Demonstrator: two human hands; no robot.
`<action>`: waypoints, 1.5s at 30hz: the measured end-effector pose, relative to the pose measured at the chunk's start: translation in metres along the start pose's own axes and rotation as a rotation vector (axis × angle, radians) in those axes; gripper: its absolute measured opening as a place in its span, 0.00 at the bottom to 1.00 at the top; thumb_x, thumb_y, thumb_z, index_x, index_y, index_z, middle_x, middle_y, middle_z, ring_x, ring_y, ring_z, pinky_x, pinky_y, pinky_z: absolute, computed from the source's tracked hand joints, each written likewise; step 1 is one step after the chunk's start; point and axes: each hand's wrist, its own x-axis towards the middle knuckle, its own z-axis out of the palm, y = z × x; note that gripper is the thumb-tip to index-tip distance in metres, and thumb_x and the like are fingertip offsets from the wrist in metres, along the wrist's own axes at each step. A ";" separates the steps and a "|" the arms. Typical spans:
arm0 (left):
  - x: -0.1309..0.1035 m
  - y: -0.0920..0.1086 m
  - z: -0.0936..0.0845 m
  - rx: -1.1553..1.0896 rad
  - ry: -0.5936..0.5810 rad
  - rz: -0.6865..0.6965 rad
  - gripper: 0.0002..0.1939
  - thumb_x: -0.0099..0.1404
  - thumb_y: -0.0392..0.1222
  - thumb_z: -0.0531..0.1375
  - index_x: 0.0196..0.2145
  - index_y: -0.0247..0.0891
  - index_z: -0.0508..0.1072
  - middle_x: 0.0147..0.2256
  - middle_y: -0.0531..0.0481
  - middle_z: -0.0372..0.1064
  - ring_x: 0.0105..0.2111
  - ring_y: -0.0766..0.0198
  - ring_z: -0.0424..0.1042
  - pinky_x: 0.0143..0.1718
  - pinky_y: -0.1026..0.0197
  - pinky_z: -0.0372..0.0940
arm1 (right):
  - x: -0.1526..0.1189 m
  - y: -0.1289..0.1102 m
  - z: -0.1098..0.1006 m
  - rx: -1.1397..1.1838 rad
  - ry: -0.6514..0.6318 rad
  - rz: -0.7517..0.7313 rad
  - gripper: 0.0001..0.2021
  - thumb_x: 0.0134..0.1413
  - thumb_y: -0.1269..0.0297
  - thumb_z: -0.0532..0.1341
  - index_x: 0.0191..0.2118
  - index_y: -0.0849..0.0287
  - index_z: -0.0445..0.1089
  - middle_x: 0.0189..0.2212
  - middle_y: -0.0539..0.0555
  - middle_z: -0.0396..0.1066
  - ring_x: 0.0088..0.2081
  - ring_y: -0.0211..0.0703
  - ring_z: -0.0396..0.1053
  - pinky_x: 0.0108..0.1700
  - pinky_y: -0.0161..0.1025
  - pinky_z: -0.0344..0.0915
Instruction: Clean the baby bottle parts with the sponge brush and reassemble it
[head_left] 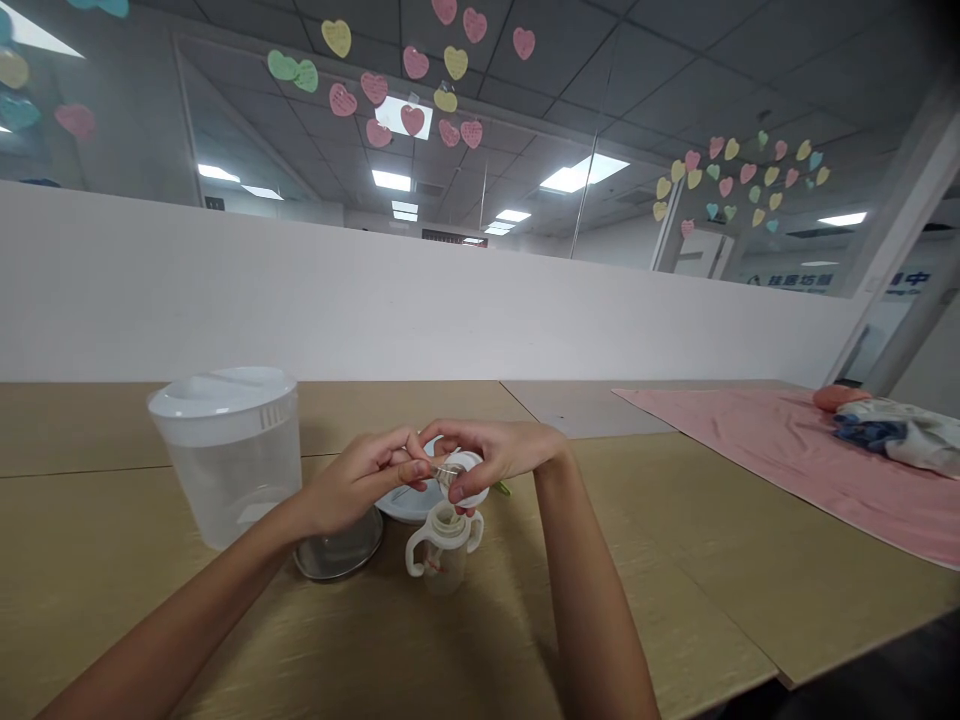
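Observation:
Above an open baby bottle [445, 548] with two white handles, my right hand [495, 455] grips a white ring-shaped cap [465, 478], its fingers curled round the rim. My left hand [375, 475] pinches a small thin object [444, 469] against the cap's opening; what it is exactly is too small to tell. The bottle stands upright on the table with its mouth uncovered, just below the cap. A pale blue-white dish [409, 504] lies behind the hands, partly hidden by them.
A clear bucket with a white lid [232, 450] stands at the left. Beside it lies a round metal-rimmed dish [340, 550]. A pink cloth [735, 440] covers the table's right side, with bundled fabric [892, 432] on it. A white partition [375, 300] rises behind the table.

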 end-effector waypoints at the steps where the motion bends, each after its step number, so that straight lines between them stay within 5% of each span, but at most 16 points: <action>1: 0.000 0.000 0.000 -0.003 0.002 0.008 0.14 0.61 0.50 0.54 0.26 0.37 0.63 0.27 0.51 0.70 0.29 0.65 0.69 0.28 0.64 0.62 | 0.000 0.000 0.001 0.001 -0.006 -0.004 0.22 0.46 0.66 0.64 0.49 0.58 0.60 0.40 0.52 0.65 0.37 0.34 0.66 0.38 0.31 0.64; 7: 0.000 -0.002 -0.001 0.205 0.061 0.094 0.13 0.63 0.50 0.53 0.28 0.38 0.68 0.26 0.53 0.71 0.26 0.67 0.69 0.26 0.66 0.60 | -0.001 -0.001 0.004 -0.002 0.043 0.007 0.24 0.45 0.64 0.64 0.50 0.56 0.60 0.40 0.51 0.64 0.36 0.34 0.67 0.35 0.31 0.65; 14: 0.001 -0.005 0.002 0.671 0.233 0.411 0.16 0.60 0.48 0.57 0.46 0.46 0.69 0.42 0.53 0.74 0.36 0.64 0.74 0.35 0.65 0.66 | -0.003 -0.017 0.004 -0.202 0.229 0.011 0.25 0.42 0.61 0.66 0.49 0.55 0.62 0.45 0.51 0.65 0.46 0.41 0.62 0.46 0.38 0.62; 19: 0.004 -0.010 0.011 0.784 0.515 0.727 0.12 0.58 0.40 0.60 0.42 0.41 0.71 0.37 0.51 0.75 0.38 0.63 0.74 0.40 0.64 0.67 | 0.002 -0.025 0.011 -0.101 0.286 0.065 0.26 0.45 0.56 0.64 0.51 0.54 0.60 0.43 0.52 0.66 0.42 0.40 0.65 0.41 0.38 0.65; 24: 0.001 -0.011 0.011 0.885 0.743 0.878 0.14 0.55 0.34 0.62 0.41 0.41 0.70 0.39 0.48 0.74 0.41 0.60 0.72 0.43 0.58 0.67 | 0.010 -0.031 0.022 0.016 0.417 0.022 0.27 0.44 0.56 0.65 0.51 0.52 0.62 0.44 0.52 0.65 0.36 0.37 0.66 0.39 0.37 0.65; 28: -0.001 -0.007 0.009 0.836 0.841 0.870 0.09 0.54 0.33 0.63 0.34 0.41 0.71 0.33 0.50 0.72 0.36 0.63 0.72 0.38 0.60 0.68 | 0.017 -0.036 0.029 0.168 0.410 -0.004 0.27 0.44 0.57 0.65 0.52 0.52 0.62 0.35 0.49 0.67 0.27 0.32 0.65 0.32 0.34 0.65; 32: -0.001 -0.009 0.010 0.651 0.874 0.836 0.08 0.52 0.35 0.65 0.30 0.42 0.71 0.27 0.54 0.69 0.28 0.67 0.71 0.29 0.66 0.67 | 0.031 -0.035 0.038 0.385 0.477 -0.104 0.15 0.51 0.52 0.59 0.37 0.59 0.67 0.23 0.46 0.63 0.20 0.31 0.62 0.22 0.32 0.61; 36: -0.001 -0.012 0.009 0.484 0.846 0.801 0.07 0.52 0.36 0.66 0.30 0.42 0.72 0.26 0.54 0.68 0.26 0.68 0.70 0.25 0.66 0.68 | 0.047 -0.028 0.047 0.578 0.595 -0.197 0.14 0.52 0.52 0.56 0.28 0.58 0.61 0.14 0.44 0.57 0.13 0.31 0.56 0.12 0.29 0.49; 45: -0.002 -0.001 0.008 0.469 0.855 0.829 0.08 0.50 0.33 0.66 0.28 0.41 0.72 0.25 0.56 0.68 0.23 0.69 0.69 0.22 0.66 0.66 | 0.056 -0.030 0.053 0.569 0.916 -0.174 0.14 0.48 0.53 0.57 0.24 0.59 0.61 0.15 0.44 0.53 0.15 0.30 0.51 0.16 0.29 0.49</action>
